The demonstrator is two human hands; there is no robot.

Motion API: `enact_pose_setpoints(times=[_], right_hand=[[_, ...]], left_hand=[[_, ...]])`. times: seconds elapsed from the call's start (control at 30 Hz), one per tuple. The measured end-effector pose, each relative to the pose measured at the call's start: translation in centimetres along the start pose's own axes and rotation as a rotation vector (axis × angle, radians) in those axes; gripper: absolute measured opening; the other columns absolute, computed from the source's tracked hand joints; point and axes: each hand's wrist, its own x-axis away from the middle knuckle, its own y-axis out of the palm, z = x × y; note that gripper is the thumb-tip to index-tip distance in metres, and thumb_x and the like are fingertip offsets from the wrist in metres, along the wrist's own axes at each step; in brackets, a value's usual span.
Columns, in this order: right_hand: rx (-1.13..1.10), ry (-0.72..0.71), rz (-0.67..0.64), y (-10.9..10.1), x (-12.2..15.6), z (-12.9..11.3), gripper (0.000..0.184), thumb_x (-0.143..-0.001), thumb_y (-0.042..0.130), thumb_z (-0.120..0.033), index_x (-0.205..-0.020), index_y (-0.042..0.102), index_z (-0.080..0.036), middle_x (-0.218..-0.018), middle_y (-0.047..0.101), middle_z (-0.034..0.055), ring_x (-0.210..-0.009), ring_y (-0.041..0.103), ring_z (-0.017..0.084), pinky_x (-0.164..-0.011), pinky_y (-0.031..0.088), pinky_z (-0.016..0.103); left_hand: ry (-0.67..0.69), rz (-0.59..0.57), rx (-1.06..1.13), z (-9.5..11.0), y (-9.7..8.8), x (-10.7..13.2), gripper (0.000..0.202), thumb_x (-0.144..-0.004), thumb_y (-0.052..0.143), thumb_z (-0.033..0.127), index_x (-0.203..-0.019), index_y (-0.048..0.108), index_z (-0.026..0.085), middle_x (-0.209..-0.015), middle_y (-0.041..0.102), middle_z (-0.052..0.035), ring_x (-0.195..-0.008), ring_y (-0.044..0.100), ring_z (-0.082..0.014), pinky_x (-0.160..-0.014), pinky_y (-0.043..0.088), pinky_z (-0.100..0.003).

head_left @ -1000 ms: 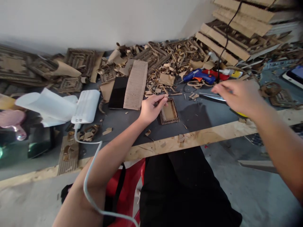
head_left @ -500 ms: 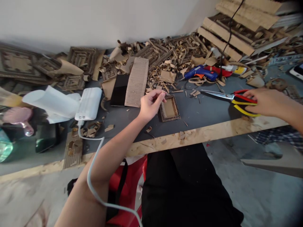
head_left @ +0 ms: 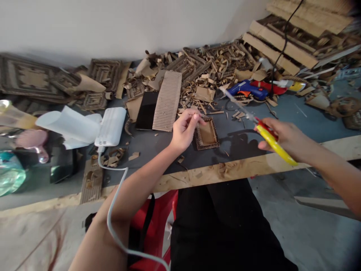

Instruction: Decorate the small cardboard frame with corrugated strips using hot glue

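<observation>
My left hand (head_left: 184,130) hovers over the dark table top, its fingers pinched on a small cardboard strip, right beside a small rectangular cardboard frame (head_left: 207,134). My right hand (head_left: 284,137) is closed round the yellow and red handles of a pair of scissors (head_left: 261,126), lifted above the table with the blades pointing up and left toward the frame. The scissors are blurred by motion.
A corrugated cardboard sheet (head_left: 168,101) and a black panel (head_left: 147,110) lie behind my left hand. A blue glue gun (head_left: 244,88) rests among heaps of cardboard scraps. A white power bank (head_left: 111,126) with its cable sits left. A wooden table edge (head_left: 239,169) runs in front.
My right hand took hold of the scissors lying on the table, lifted them and swung them left toward the frame. My left hand stayed pinched by the frame.
</observation>
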Motion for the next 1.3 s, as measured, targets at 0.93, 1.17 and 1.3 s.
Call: enact_pose_setpoints(times=[0.93,1.17,1.3], right_hand=[[0.143,-0.17,0.02,2.9,0.2,-5.7,0.067,-0.064,0.06,-0.091,-0.078,0.05,-0.026,-0.058,0.052,0.0001,-0.047,0.046,0.018,-0.047,0.029,0.034],[0.213,-0.086,-0.117,2.1,0.4,-6.4,0.075,-0.071,0.051,-0.088,-0.104,0.062,-0.022,-0.068,0.059,0.0051,-0.062,0.059,0.026,-0.056,0.034,0.035],[0.232,-0.091,-0.102,2.2,0.4,-6.4,0.072,-0.073,0.054,-0.085,-0.107,0.062,-0.022,-0.071,0.062,0.0057,-0.065,0.061,0.027,-0.059,0.036,0.036]], left_hand=[[-0.099,-0.05,-0.055,-0.4,0.0,0.8,0.048,-0.089,0.062,0.063,-0.078,0.066,0.017,-0.065,0.071,-0.0025,-0.057,0.064,-0.0117,-0.057,0.05,-0.024],[-0.038,-0.063,-0.118,-0.2,0.0,0.7,0.055,-0.089,0.055,0.071,-0.08,0.064,0.018,-0.064,0.071,-0.0018,-0.057,0.062,-0.0123,-0.059,0.048,-0.025],[-0.018,-0.05,-0.219,0.0,-0.1,0.9,0.057,-0.091,0.051,0.071,-0.077,0.066,0.018,-0.065,0.071,-0.0026,-0.051,0.055,-0.0105,-0.052,0.04,-0.025]])
